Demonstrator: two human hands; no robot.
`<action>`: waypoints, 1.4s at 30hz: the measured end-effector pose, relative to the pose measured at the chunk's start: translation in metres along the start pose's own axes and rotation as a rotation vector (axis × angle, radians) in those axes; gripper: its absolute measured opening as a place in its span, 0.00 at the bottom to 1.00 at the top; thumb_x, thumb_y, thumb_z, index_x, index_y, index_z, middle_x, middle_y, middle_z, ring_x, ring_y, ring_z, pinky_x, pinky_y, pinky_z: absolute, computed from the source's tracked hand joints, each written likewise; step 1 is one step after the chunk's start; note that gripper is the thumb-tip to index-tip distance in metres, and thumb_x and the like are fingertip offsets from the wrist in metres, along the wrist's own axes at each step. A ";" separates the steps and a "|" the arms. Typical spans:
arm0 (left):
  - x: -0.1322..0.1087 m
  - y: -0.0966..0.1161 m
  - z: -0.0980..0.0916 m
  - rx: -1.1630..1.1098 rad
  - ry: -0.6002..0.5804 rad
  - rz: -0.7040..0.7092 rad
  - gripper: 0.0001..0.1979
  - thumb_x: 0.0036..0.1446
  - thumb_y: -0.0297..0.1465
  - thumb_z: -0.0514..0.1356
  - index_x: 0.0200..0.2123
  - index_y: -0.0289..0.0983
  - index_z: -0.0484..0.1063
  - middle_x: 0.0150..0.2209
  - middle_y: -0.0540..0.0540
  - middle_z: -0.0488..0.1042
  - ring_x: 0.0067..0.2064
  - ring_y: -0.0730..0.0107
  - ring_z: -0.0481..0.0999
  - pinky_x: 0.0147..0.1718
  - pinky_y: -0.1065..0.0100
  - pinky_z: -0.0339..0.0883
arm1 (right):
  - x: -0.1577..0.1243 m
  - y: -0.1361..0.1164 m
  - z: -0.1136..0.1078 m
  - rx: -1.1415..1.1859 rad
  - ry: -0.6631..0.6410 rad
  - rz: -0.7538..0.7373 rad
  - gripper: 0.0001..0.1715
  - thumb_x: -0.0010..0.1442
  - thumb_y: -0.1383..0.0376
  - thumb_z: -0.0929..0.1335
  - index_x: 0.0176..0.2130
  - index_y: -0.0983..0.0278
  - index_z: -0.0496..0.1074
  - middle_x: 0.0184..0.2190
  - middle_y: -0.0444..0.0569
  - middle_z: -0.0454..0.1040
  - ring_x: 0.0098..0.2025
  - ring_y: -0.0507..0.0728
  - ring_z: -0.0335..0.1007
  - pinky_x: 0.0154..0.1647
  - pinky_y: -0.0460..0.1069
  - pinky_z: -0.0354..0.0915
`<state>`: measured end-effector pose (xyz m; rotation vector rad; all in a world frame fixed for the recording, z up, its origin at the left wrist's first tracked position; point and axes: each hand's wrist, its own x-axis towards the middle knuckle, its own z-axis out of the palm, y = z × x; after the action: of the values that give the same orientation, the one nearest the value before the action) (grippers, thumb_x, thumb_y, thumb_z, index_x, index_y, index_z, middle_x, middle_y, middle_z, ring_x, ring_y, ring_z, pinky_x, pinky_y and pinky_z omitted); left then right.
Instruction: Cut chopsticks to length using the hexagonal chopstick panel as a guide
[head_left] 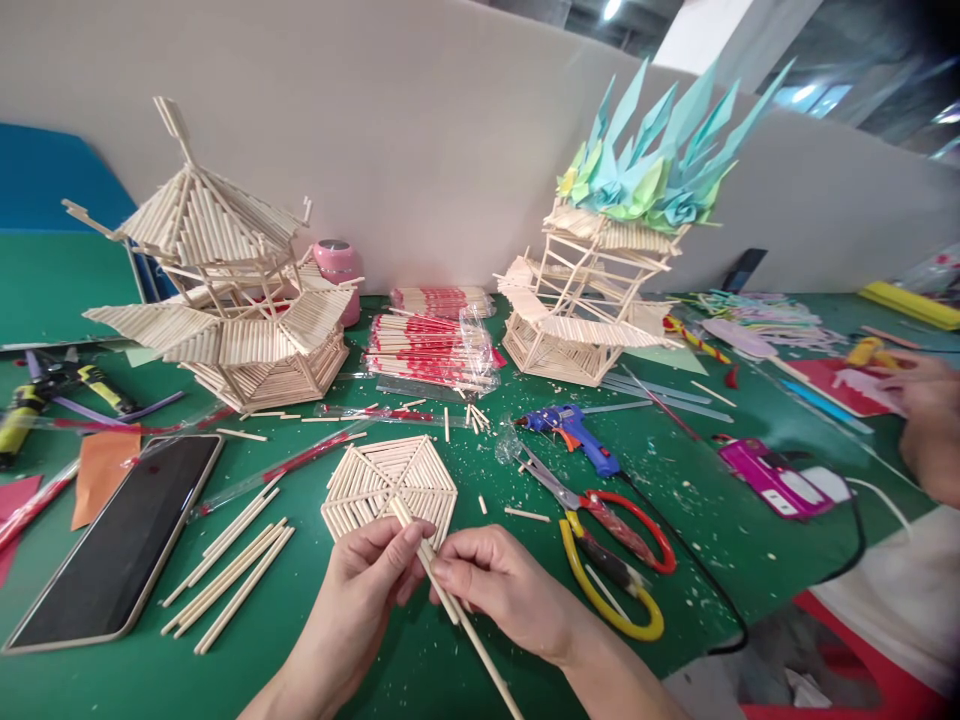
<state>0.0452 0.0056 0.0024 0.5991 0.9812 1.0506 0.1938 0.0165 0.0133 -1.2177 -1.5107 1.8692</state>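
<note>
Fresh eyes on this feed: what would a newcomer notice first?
Probably the spiky blue-green crown atop the stick tower at right rear, then the roofed stick model at left rear. Front and centre, the left hand and right hand hold wooden sticks beside a web-patterned stick panel.

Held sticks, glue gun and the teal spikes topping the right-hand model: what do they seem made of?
Held sticks: probably unpainted wood, matte, given the pale tan colour.
Glue gun: likely hard plastic, smooth, going by its evenly blue moulded body.
Teal spikes: apparently folded paper, matte, with thin edges and sharp creases.
</note>
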 end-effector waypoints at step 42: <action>-0.004 0.011 0.005 1.039 -0.321 0.417 0.06 0.46 0.27 0.58 0.21 0.39 0.73 0.21 0.44 0.73 0.21 0.69 0.65 0.21 0.69 0.54 | -0.025 -0.052 -0.011 -1.606 -0.020 -0.497 0.06 0.53 0.73 0.65 0.27 0.65 0.70 0.23 0.47 0.71 0.25 0.56 0.65 0.24 0.51 0.53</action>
<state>0.0446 0.0063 0.0153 1.8262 1.0973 0.6918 0.2065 0.0187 0.0705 -1.0364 -3.0107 0.0543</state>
